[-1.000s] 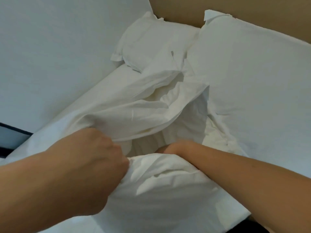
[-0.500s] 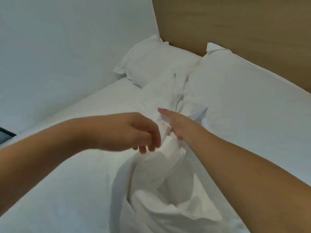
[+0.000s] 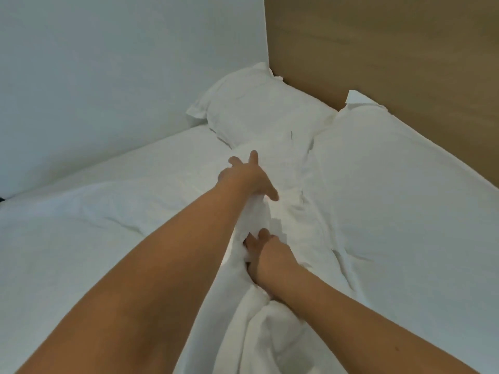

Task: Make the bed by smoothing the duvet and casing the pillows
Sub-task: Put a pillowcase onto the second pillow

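Observation:
A bunched white pillowcase (image 3: pixel 272 327) lies as a long rumpled ridge down the middle of the bed. My left hand (image 3: pixel 248 176) is stretched far forward with its fingers spread, resting on the far end of the ridge just short of the pillow (image 3: pixel 256 109) in the corner. Nearer to me, my right hand (image 3: pixel 267 257) digs fingers and thumb into the ridge and grips a fold; its fingertips are partly buried in the cloth. A second white pillow (image 3: pixel 391 168) lies flat on the right against the headboard.
A white wall (image 3: pixel 108 76) runs along the bed's left side. The wooden headboard (image 3: pixel 391 49) stands behind the pillows. The white bed sheet (image 3: pixel 81 238) spreads out on the left with light creases.
My left hand has let go, opened and reached forward toward the corner pillow. My right hand has drawn back toward me and sunk into the fabric ridge. The view has tilted up.

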The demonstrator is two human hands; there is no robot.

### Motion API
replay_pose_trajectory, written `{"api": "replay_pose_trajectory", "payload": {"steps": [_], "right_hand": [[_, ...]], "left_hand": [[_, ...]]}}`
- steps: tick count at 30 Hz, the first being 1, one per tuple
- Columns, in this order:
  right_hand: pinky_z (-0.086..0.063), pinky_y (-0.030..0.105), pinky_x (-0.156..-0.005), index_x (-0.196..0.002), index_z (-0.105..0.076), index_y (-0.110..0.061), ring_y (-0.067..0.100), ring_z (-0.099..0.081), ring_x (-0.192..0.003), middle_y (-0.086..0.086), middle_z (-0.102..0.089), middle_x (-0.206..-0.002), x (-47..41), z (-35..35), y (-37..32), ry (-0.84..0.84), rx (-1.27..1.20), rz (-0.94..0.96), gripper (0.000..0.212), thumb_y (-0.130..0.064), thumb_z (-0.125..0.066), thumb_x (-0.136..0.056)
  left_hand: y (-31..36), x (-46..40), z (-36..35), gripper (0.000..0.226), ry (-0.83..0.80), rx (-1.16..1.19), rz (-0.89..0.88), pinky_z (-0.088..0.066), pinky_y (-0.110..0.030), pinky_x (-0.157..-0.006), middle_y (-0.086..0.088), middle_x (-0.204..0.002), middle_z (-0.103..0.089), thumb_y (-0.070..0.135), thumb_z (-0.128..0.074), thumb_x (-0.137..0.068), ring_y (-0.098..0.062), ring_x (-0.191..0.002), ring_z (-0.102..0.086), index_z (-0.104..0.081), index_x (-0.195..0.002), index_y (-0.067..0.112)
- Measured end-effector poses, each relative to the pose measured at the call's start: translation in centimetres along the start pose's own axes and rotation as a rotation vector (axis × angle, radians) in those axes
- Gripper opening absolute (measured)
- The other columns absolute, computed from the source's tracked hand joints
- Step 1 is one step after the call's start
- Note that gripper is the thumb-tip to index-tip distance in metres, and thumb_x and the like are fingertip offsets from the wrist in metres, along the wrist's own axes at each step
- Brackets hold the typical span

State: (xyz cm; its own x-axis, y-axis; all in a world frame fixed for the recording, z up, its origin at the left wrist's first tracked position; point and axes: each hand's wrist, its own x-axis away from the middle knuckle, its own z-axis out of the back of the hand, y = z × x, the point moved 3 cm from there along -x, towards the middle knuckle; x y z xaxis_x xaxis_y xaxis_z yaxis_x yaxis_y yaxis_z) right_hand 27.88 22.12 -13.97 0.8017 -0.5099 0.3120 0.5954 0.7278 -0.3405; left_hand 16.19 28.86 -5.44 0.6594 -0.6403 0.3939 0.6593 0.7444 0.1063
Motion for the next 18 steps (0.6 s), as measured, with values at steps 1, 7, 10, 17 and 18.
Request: {"api": "replay_pose_trajectory", "payload": {"steps": [1, 7, 10, 17, 18], "right_hand": [[-0.041, 0.039, -0.086, -0.14, -0.031, -0.024, 0.031, -0.047, -0.108, 0.011, -0.04, -0.126, 0.5, -0.3, 0.2, 0.018, 0.038, 0.026, 0.049, -0.027, -0.046, -0.094], [-0.035, 0.037, -0.081, -0.15, -0.016, -0.033, 0.03, -0.046, -0.109, 0.009, -0.039, -0.127, 2.4, -1.0, -0.9, 0.095, 0.21, 0.117, 0.059, -0.028, -0.042, -0.098], [-0.034, 0.036, -0.077, -0.142, -0.026, -0.031, 0.027, -0.051, -0.102, 0.004, -0.045, -0.119, 3.4, -0.3, -2.3, 0.21, 0.16, 0.119, 0.055, -0.033, -0.05, -0.092], [-0.015, 0.062, -0.109, -0.149, -0.003, -0.03, 0.033, -0.034, -0.133, 0.006, -0.025, -0.15, 7.9, 1.8, -2.1, 0.257, 0.121, -0.339, 0.105, -0.079, -0.049, -0.07], [-0.026, 0.057, -0.108, -0.15, 0.004, -0.031, 0.033, -0.041, -0.128, 0.007, -0.031, -0.148, 8.6, 1.8, -2.5, 0.224, -0.026, -0.374, 0.114, -0.082, -0.051, -0.065]], "left_hand": [[-1.4, 0.0, -0.4, 0.111, -0.027, -0.007, 0.067, -0.044, -0.052, -0.097, -0.019, -0.148, -0.02, 0.051, -0.079, -0.066, -0.046, -0.127, -0.04, -0.012, -0.151, 0.025], [-13.3, 3.3, -1.8, 0.032, -0.141, 0.241, 0.204, -0.046, -0.035, -0.076, -0.015, -0.118, -0.063, 0.018, -0.06, -0.09, -0.026, -0.087, -0.054, -0.062, -0.117, 0.003], [-17.4, 6.4, -2.6, 0.02, -0.156, 0.651, 0.273, -0.051, -0.042, -0.076, -0.018, -0.103, -0.067, 0.014, -0.061, -0.086, -0.032, -0.088, -0.062, -0.065, -0.102, 0.002], [-23.3, 12.3, -5.1, 0.012, -0.103, 1.202, 0.214, -0.044, -0.029, -0.057, -0.009, -0.065, -0.055, 0.006, -0.053, -0.083, -0.026, -0.061, -0.055, -0.054, -0.071, 0.006], [-24.3, 13.2, -5.4, 0.012, -0.087, 1.246, 0.214, -0.044, -0.029, -0.056, -0.009, -0.064, -0.054, 0.004, -0.051, -0.082, -0.026, -0.06, -0.054, -0.054, -0.07, 0.006]]}}
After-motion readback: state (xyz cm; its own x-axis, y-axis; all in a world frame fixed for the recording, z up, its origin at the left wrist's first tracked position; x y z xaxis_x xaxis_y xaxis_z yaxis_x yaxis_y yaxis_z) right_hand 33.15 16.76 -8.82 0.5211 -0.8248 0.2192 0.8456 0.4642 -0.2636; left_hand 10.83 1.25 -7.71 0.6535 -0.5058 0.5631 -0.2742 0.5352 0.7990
